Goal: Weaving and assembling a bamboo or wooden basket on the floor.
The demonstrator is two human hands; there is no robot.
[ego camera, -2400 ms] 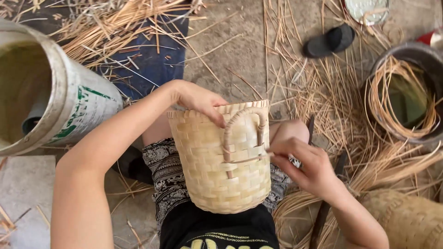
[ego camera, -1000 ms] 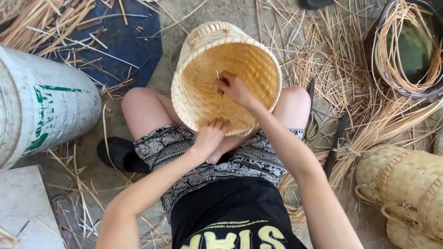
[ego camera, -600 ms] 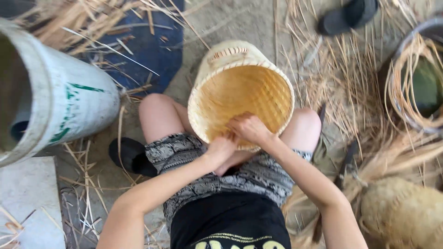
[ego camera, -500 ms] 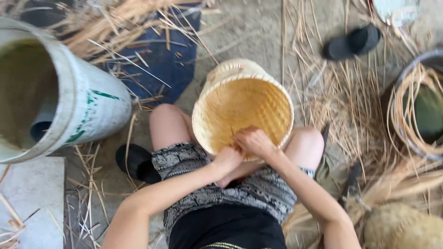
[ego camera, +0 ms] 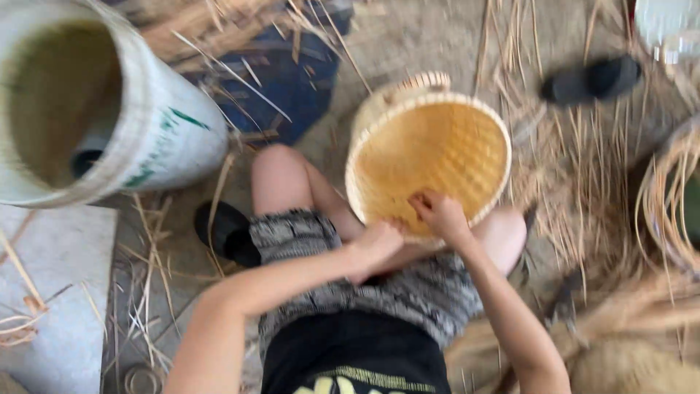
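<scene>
The floor (ego camera: 437,44) is strewn with straw (ego camera: 583,211), and a big white drum (ego camera: 109,109) lies on its side at the left. The basket (ego camera: 430,164), handle-side up a moment ago, now rests on the person's knees with its open mouth facing up, so work has shifted to the rim. The right hand (ego camera: 440,214) pinches the near rim, fingers curled shut on it. The left hand (ego camera: 375,246) is closed against the rim just beside it.
</scene>
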